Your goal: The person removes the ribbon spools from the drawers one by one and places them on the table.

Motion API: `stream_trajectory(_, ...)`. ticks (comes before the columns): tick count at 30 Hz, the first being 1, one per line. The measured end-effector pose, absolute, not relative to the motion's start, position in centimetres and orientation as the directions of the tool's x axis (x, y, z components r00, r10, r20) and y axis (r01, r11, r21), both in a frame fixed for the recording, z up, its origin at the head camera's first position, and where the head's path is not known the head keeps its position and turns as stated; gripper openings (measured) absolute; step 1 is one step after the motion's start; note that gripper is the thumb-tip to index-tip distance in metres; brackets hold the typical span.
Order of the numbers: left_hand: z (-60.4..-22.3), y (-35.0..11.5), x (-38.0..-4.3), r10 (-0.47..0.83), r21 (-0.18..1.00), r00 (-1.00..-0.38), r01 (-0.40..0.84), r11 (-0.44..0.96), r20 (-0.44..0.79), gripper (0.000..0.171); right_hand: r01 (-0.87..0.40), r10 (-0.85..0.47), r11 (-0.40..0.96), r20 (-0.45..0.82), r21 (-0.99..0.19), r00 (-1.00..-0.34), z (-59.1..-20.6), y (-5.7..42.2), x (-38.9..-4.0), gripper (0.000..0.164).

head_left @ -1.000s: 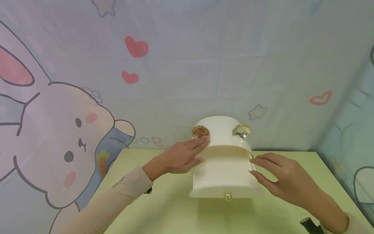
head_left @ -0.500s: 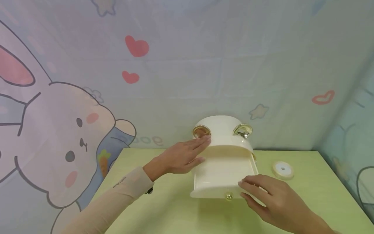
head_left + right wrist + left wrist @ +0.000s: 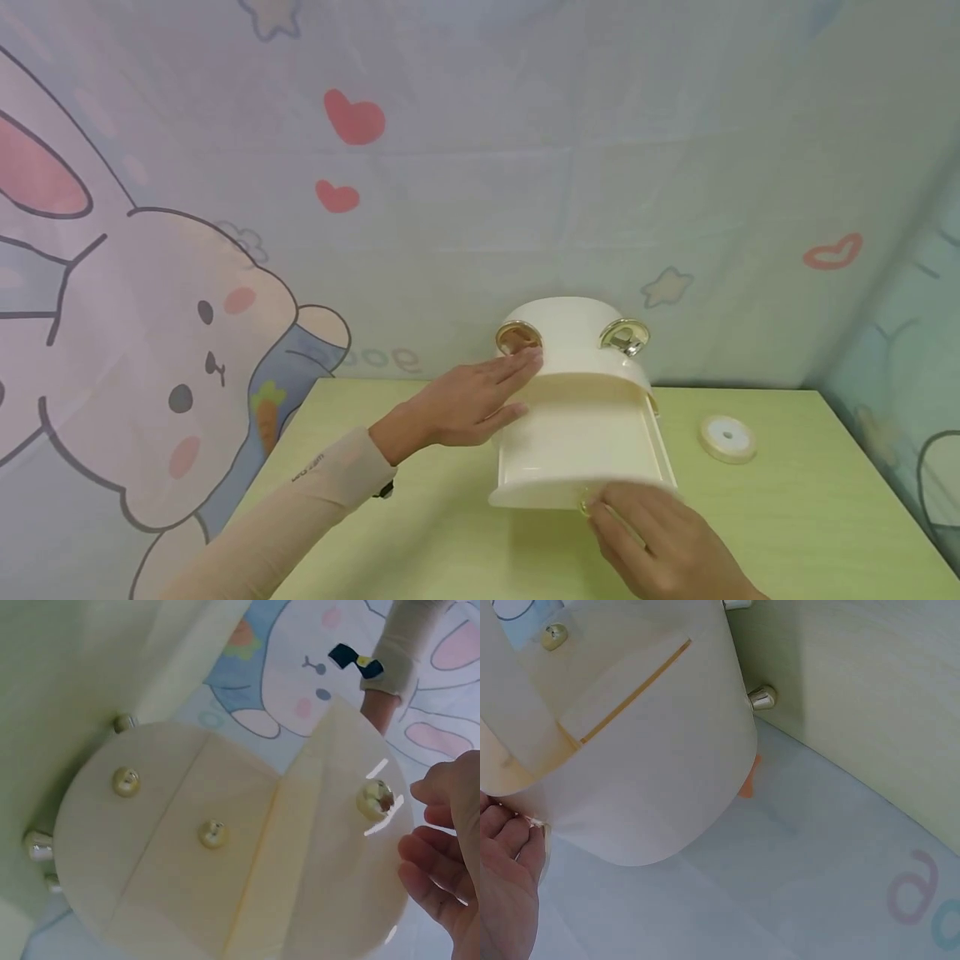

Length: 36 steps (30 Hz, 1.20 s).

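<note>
A: What's around the hands in the head view?
B: A pale green counter (image 3: 787,517) beneath them, and a printed cloth (image 3: 525,217) with a rabbit and hearts hanging beyond. A flat spool (image 3: 727,438) lies past the right hand (image 3: 663,546), off to its right.

A: And the white cabinet (image 3: 567,333)?
B: Under the fingers of the left hand (image 3: 472,406), which rest straight on it beside a gold ring (image 3: 517,337). The pulled-out drawer (image 3: 581,442) lies between the hands, its gold knob (image 3: 584,502) at the right hand's fingertips.

A: Left wrist view?
B: The left fingers meet the cabinet's edge, their tips partly hidden. Across the cabinet from them, a gold foot (image 3: 763,697) shows against the counter.

A: Right wrist?
B: The counter is beyond the cabinet, away from the right hand. The drawer front is right by its loosely bent fingers, the knob just beside them.

A: Is it gripping the knob?
B: I can't tell; the fingers look apart from it here, yet overlap it in the head view.
</note>
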<state>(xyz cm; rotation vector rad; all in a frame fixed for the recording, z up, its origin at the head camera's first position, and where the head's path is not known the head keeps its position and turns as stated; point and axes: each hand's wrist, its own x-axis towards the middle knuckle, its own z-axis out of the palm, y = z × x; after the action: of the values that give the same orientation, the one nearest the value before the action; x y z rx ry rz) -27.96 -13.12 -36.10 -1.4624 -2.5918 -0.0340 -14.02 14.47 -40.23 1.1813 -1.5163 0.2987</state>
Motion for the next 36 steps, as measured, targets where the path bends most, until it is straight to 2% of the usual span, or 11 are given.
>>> stream_trajectory(5, -36.1, -13.1, -27.9, 0.849, -0.060, -0.504, 0.853, 0.518, 0.157, 0.068, -0.753, -0.514, 0.505, 0.848, 0.421, 0.129, -41.4, 14.2, -13.9, 0.026)
stream_trajectory(11, -36.1, -13.2, -27.8, 0.847, -0.061, -0.510, 0.850, 0.523, 0.151, 0.069, -0.735, -0.508, 0.559, 0.859, 0.385, 0.064, -42.9, 14.0, -13.6, 0.031)
stream_trajectory(14, -36.1, -13.2, -27.8, 0.846, -0.058, -0.510, 0.850, 0.524, 0.156, 0.068, -0.727, -0.503, 0.573, 0.863, 0.379, 0.053, -43.5, 13.8, -13.7, 0.031)
stream_trajectory(21, -36.1, -13.3, -27.8, 0.844, -0.056, -0.509, 0.850, 0.524, 0.168, 0.068, -0.671, -0.488, 0.607, 0.866, 0.425, 0.107, -43.7, 13.2, -14.1, 0.034)
stream_trajectory(36, -36.1, -13.0, -28.3, 0.844, -0.040, -0.516, 0.849, 0.526, 0.142, 0.066, -0.655, -0.394, 0.641, 0.904, 0.400, 0.167, -42.8, 12.4, -14.9, 0.030)
